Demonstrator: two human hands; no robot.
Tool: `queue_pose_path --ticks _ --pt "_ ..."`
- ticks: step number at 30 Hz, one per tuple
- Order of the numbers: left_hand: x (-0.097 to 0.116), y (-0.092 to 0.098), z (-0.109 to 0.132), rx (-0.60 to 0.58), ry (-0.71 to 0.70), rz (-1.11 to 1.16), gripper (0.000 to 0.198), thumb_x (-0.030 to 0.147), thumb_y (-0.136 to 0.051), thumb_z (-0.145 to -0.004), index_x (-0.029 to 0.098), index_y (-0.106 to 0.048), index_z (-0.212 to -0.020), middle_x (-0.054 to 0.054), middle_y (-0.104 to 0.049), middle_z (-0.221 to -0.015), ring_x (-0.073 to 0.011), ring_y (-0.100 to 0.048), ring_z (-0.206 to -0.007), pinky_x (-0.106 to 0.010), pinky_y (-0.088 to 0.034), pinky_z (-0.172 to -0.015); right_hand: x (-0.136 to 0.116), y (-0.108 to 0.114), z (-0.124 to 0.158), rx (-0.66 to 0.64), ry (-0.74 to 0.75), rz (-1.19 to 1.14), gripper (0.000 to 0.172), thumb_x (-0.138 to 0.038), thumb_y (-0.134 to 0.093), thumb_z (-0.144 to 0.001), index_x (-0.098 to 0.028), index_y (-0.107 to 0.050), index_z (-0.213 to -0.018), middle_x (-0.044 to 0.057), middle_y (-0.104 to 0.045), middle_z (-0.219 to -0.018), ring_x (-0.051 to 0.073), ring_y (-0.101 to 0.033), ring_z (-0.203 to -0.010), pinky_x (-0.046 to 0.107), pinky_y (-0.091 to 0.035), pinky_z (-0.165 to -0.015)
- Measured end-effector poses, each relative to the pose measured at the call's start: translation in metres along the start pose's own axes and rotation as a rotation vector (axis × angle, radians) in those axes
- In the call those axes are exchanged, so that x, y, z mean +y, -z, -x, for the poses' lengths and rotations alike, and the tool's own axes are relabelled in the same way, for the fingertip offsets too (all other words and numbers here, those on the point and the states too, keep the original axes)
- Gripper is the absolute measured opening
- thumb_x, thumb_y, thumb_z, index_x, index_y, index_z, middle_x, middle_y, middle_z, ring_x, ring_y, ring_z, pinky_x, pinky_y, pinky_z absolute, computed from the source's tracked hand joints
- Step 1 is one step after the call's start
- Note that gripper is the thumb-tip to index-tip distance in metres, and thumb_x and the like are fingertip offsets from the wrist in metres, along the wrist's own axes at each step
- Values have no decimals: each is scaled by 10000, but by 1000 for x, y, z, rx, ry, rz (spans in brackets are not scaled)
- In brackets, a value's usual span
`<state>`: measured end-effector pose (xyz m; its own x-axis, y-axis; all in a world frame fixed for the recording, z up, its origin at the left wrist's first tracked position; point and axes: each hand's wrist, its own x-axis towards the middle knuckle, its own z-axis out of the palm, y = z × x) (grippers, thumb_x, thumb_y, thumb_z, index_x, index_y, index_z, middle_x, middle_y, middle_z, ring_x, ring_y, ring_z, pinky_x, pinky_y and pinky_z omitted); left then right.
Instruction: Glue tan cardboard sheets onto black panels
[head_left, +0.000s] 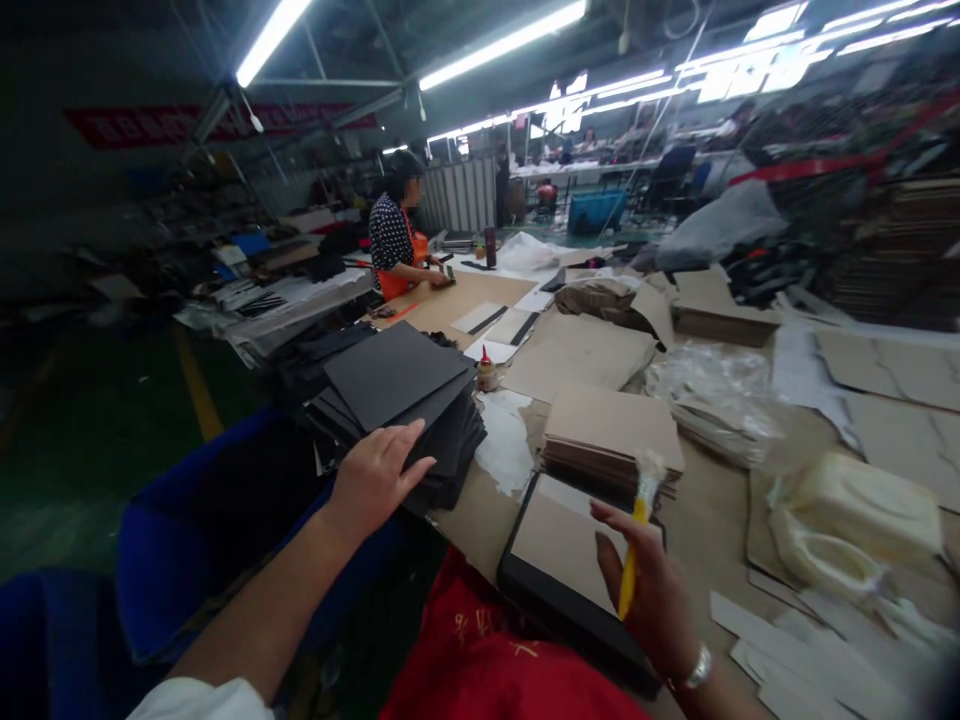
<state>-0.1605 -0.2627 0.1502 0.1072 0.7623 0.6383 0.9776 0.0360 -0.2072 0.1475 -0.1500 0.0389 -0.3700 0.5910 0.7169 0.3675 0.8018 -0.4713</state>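
Note:
My left hand (375,475) rests at the near edge of a stack of black sheets (397,375), fingers stretched out and thumb apart. Whether it grips a sheet does not show; it looks open. In my right hand (656,590) is a brush with a yellow handle (634,560), its pale bristles pointing up and away. Below that hand lies a tan board (559,535) on a black piece (555,610) at the table's near edge. Just behind it stands a stack of tan boards (611,430). A small glue bottle with a red tip (486,372) is beside the black stack.
Blue bins (161,560) stand on the floor at left. A cream plastic jug (862,520) lies at right, near paper scraps (810,640) and crumpled clear plastic (720,390). Across the table a person in an orange apron (394,240) works at a brown surface.

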Motion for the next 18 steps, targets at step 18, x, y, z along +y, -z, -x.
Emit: queue_pose_path --ticks 18 --pt "51 1 -23 -161 -260 -69 329 163 -422 -867 156 -562 -1165 -121 -652 -1019 -221 -606 -824 -331 -448 -654 -42 -19 -21 -21 -459 -656 239 -356 -483 -885 -258 -346 -1055 90 -560 -1202 132 -662 -813 300 -552 -683"
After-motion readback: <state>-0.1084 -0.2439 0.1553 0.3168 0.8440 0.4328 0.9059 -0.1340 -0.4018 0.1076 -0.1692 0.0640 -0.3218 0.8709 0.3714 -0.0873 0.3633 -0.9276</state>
